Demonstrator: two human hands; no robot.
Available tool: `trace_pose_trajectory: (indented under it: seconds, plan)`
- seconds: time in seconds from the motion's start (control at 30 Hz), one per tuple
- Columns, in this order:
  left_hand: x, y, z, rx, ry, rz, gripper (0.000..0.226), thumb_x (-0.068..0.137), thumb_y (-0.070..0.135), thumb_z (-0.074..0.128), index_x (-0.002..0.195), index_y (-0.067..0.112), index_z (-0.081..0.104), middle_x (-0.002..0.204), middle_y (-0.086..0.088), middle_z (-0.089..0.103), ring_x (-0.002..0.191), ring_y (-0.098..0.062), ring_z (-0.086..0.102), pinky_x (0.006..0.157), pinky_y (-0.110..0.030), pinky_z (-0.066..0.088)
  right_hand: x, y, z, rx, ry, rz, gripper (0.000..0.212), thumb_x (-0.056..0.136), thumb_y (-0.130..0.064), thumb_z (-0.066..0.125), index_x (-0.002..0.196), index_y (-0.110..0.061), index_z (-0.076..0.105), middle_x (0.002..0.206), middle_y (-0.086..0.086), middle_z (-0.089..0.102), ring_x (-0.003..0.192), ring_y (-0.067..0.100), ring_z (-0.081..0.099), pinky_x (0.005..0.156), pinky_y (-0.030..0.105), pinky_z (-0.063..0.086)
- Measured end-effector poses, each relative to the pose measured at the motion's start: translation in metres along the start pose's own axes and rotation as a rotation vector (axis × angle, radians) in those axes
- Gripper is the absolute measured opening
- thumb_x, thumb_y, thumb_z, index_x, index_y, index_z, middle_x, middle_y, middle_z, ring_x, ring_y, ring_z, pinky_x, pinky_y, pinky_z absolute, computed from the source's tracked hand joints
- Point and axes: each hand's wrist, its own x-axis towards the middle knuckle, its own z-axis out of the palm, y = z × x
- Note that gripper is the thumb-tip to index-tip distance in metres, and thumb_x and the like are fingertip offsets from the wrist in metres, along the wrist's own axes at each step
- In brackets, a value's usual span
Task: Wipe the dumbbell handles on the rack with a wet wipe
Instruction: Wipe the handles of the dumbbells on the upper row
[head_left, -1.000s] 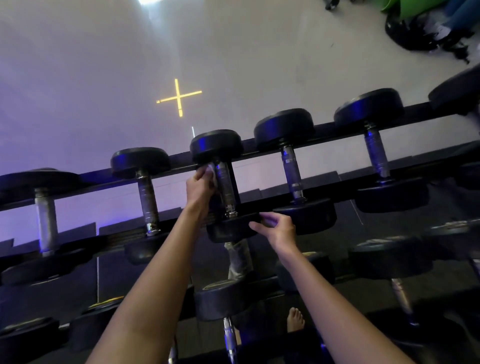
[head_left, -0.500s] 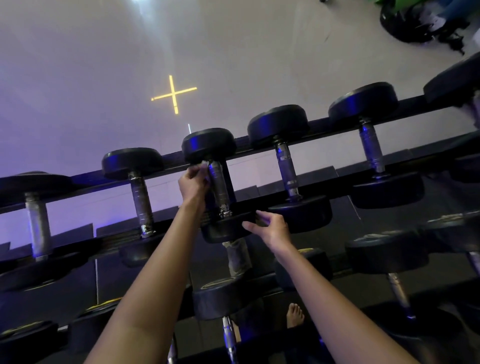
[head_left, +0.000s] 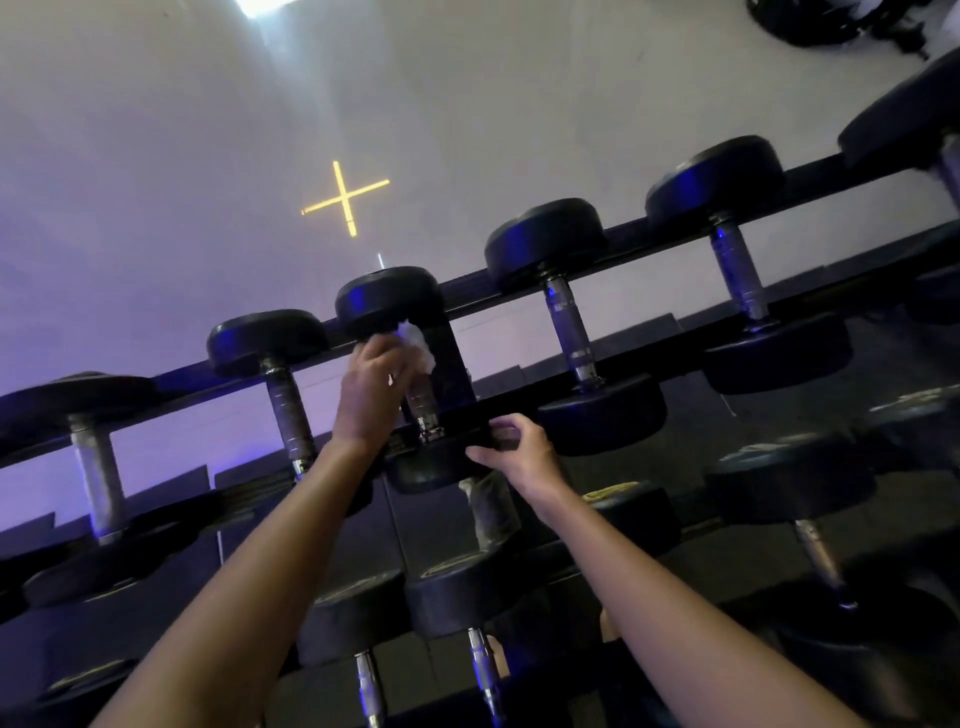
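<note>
Moved: more of the wet wipe (head_left: 415, 340) showing above the left hand (head_left: 371, 395) than half a second ago, bunched white just under the far head (head_left: 389, 301); right hand (head_left: 519, 454) unmoved on the near head (head_left: 436, 467).
Left grip: wrapped round the upper part of the handle (head_left: 422, 402), wipe held against the metal.
Right grip: fingers curled over the rim of the near head, thumb stretched leftward against it.
Dumbbell: lying across the top tier of the rack (head_left: 626, 244), far head at the rear rail, lower stretch of the handle bare below the left hand.
Neighbours: one dumbbell just beside it to the left (head_left: 285, 410), another to the right (head_left: 569, 332), both lying the same way and untouched.
Lower tier: more dumbbells (head_left: 457, 592) under both forearms.
Floor: pale, with a yellow cross (head_left: 345, 197) beyond the rack and a violet cast at the left.
</note>
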Motion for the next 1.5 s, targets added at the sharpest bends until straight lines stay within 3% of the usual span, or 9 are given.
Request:
trace_pose_trajectory:
  seconds: [0.07,0.17,0.37,0.53,0.73,0.97,1.1,1.3,1.5]
  plan:
    - [-0.015,-0.006,-0.004,0.145,-0.123,0.299,0.025,0.088,0.028,0.057,0.084,0.01,0.072,0.094,-0.006,0.064,0.09,-0.02,0.049,0.08,-0.03,0.044,0.0,0.002,0.002,0.05,-0.013,0.025,0.052,0.074,0.0,0.074,0.121,0.006,0.053,0.117,0.015,0.06,0.111,0.023,0.057,0.066,0.004,0.043]
    - [-0.011,-0.013,-0.015,0.273,-0.324,0.635,0.028,0.092,0.029,0.046,0.085,0.014,0.069,0.093,-0.003,0.064,0.088,-0.02,0.055,0.081,-0.025,0.041,0.003,0.002,0.003,0.065,-0.032,0.031,0.052,0.073,-0.001,0.076,0.12,0.007,0.056,0.118,0.021,0.061,0.105,0.026,0.06,0.073,0.019,0.047]
    - [0.036,-0.019,-0.018,0.557,-0.29,0.637,0.032,0.088,0.026,0.045,0.091,0.009,0.072,0.1,-0.006,0.07,0.104,-0.03,0.063,0.097,-0.033,0.037,0.006,0.003,0.02,-0.154,-0.003,0.011,0.054,0.057,-0.029,0.089,0.098,-0.015,0.056,0.103,0.004,0.061,0.097,0.022,0.058,0.085,0.035,0.049]
    - [0.011,-0.019,-0.029,0.56,-0.648,0.94,0.026,0.09,0.023,0.046,0.078,0.018,0.069,0.089,0.002,0.068,0.093,-0.023,0.062,0.093,-0.03,0.041,-0.003,-0.005,0.032,-0.257,0.05,-0.08,0.061,0.055,-0.032,0.089,0.101,-0.007,0.057,0.106,0.004,0.057,0.098,0.02,0.054,0.08,0.034,0.046]
    - [0.047,-0.021,-0.03,0.661,-0.441,0.689,0.034,0.091,0.025,0.042,0.072,0.014,0.069,0.077,-0.003,0.065,0.079,-0.026,0.063,0.078,-0.035,0.051,-0.006,-0.007,0.03,-0.282,0.037,-0.074,0.062,0.056,-0.036,0.088,0.102,-0.009,0.057,0.111,0.005,0.058,0.103,0.022,0.055,0.084,0.038,0.049]
    - [0.03,-0.02,-0.023,0.628,-0.596,0.855,0.023,0.085,0.021,0.047,0.074,0.019,0.067,0.078,0.0,0.066,0.081,-0.026,0.063,0.079,-0.033,0.048,-0.004,-0.004,0.029,-0.236,0.044,-0.075,0.062,0.053,-0.034,0.089,0.101,-0.008,0.061,0.106,0.004,0.062,0.098,0.021,0.058,0.083,0.036,0.049]
    - [0.035,-0.021,-0.026,0.507,-0.327,0.717,0.031,0.089,0.024,0.047,0.098,0.007,0.072,0.103,-0.008,0.07,0.102,-0.028,0.063,0.099,-0.032,0.04,0.008,0.009,0.018,-0.171,0.026,-0.021,0.058,0.05,-0.032,0.091,0.099,-0.012,0.066,0.098,0.005,0.069,0.089,0.017,0.063,0.081,0.03,0.052]
    - [0.003,-0.026,-0.012,0.455,-0.38,0.851,0.038,0.096,0.029,0.039,0.117,0.011,0.066,0.124,-0.005,0.063,0.12,-0.025,0.056,0.112,-0.029,0.022,0.007,0.007,-0.013,-0.127,0.114,-0.01,0.034,0.072,-0.016,0.079,0.102,-0.005,0.07,0.098,0.01,0.071,0.091,0.02,0.067,0.077,0.02,0.045]
    - [0.006,-0.003,0.001,0.399,-0.036,0.56,0.03,0.084,0.023,0.049,0.096,0.011,0.073,0.103,-0.004,0.071,0.096,-0.027,0.064,0.085,-0.032,0.045,-0.031,-0.011,0.005,-0.396,0.158,-0.02,0.067,0.073,-0.051,0.071,0.126,-0.011,0.057,0.119,0.009,0.065,0.112,0.024,0.059,0.08,0.027,0.044]
